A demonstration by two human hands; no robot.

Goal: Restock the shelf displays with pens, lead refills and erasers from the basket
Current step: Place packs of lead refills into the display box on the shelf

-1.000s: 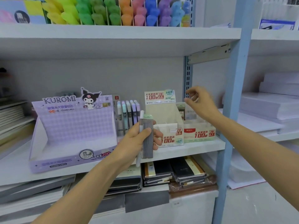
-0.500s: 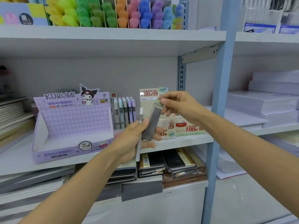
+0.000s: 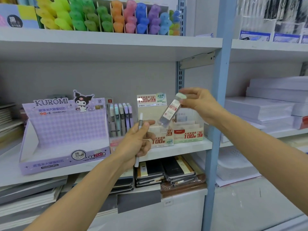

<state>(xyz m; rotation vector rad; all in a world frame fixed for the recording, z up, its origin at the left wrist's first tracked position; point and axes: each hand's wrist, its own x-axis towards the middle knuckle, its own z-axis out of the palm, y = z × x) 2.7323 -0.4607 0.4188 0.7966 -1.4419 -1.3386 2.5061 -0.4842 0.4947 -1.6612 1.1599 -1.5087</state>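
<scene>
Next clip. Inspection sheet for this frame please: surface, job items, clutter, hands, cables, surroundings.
Surface: white middle shelf, carrying display boxes.
Job's things: lead refill case held tilted in the air in front of the 0.5 lead box and 0.7 lead box; pen roughly upright; Kuromi display box at the left.
Clutter: pastel pen pack standing between the Kuromi box and the 0.5 box.
Hands: left hand grips the pen; right hand pinches the case at its cap end.
Cables: nothing seen.
Surroundings: highlighters on the shelf above, notebooks below, paper stacks at the right. Basket not in view.
</scene>
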